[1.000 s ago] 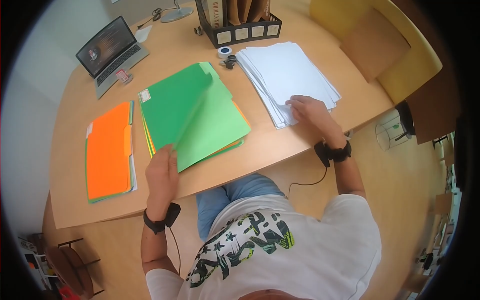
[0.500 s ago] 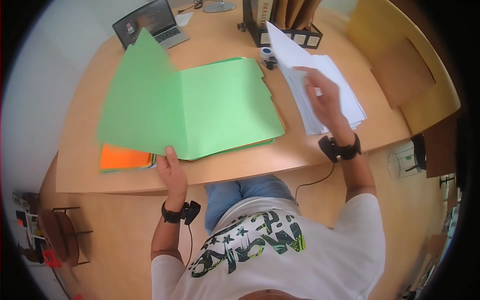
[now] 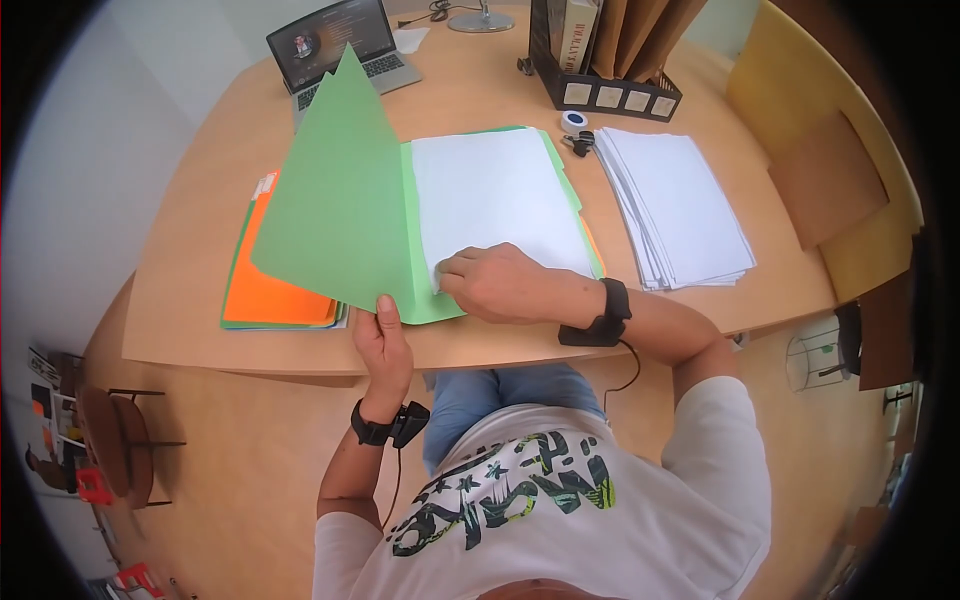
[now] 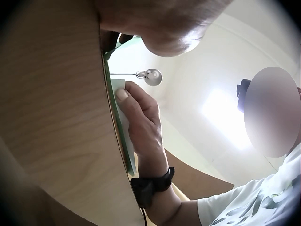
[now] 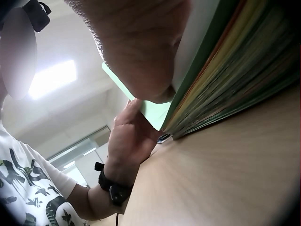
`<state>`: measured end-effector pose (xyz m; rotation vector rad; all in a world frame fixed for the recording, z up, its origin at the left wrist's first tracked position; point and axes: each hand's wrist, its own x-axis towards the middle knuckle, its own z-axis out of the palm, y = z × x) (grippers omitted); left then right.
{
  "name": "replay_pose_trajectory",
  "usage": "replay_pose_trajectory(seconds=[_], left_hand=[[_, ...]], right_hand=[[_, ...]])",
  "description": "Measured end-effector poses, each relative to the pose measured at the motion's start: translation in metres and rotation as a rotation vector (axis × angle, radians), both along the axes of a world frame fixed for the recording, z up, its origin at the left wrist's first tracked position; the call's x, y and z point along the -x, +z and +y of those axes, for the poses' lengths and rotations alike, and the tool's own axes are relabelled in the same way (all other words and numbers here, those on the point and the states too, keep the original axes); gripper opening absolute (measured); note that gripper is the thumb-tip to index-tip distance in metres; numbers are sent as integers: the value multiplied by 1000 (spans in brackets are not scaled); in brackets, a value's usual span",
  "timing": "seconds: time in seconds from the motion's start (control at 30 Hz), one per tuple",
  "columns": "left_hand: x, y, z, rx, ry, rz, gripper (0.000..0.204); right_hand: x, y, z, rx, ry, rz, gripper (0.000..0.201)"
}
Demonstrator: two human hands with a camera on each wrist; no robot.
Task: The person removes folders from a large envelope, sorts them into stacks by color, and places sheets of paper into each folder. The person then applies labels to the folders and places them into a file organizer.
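A light green file folder (image 3: 335, 190) stands spread on a stack of folders, its front cover raised to the left. My left hand (image 3: 384, 345) pinches the cover's bottom edge near the fold, thumb on the inner face and fingers beneath. A white sheet of paper (image 3: 490, 190) lies over the folder's right side. My right hand (image 3: 500, 283) pinches the sheet near its lower left corner. In the left wrist view, the thumb of that right hand (image 4: 146, 122) shows against the paper. The right wrist view shows the folder stack's layered edges (image 5: 207, 84) beside the table surface.
A pile of white paper (image 3: 680, 210) lies to the right, with a roll of tape (image 3: 573, 122) and black clips (image 3: 578, 144) near it. Orange and green folders (image 3: 270, 275) lie left, partly under the raised cover. Behind stand a laptop (image 3: 335, 45) and a black file organizer (image 3: 620, 97).
My left hand has turned the green cover up to the left. My right hand has lifted a sheet from the paper pile and brought it left onto the opened folder.
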<state>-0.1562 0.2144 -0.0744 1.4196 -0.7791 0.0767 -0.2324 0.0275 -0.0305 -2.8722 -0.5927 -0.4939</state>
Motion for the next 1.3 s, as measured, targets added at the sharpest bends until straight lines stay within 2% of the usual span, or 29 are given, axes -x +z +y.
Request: replay_pose_trajectory(seconds=[0.3, 0.4, 0.5, 0.53, 0.57, 0.6, 0.67, 0.73, 0.77, 0.93, 1.03, 1.07, 1.2, 1.3], left_hand=[[2, 2, 3, -47, -24, 11, 32], [3, 5, 2, -10, -28, 26, 30], [5, 1, -1, -16, -24, 24, 28], [3, 0, -1, -29, -16, 21, 28], [1, -1, -3, -74, -9, -2, 27], [-3, -3, 0, -120, 1, -21, 27], [-4, -5, 2, -207, 7, -49, 26], [-5, -2, 1, -275, 6, -75, 25], [-3, -2, -1, -276, 12, -90, 25], [-3, 0, -3, -319, 21, -162, 32], [0, 13, -7, -294, 21, -250, 46], [0, 18, -7, -340, -43, -304, 59], [0, 16, -7, -469, -49, -439, 62], [2, 15, -10, -573, -5, -513, 61]], right_hand=[[-6, -7, 1, -45, 62, -54, 13], [-3, 0, 3, -75, 77, 5, 26], [12, 26, -10, -156, 52, 146, 42], [15, 35, -25, -192, 2, 183, 50], [16, 49, -43, -281, -102, 210, 43], [12, 54, -67, -326, -183, 87, 37], [2, 71, -123, -457, -420, 46, 27], [-12, 64, -181, -357, -714, -25, 26], [-18, 56, -205, -171, -785, -68, 23], [-34, 22, -236, 166, -924, 191, 19], [-53, -5, -245, 305, -926, 196, 19], [-55, -10, -249, 340, -916, 181, 20], [-48, 7, -237, 343, -937, 232, 21], [-45, 41, -233, 73, -1051, 294, 21]])
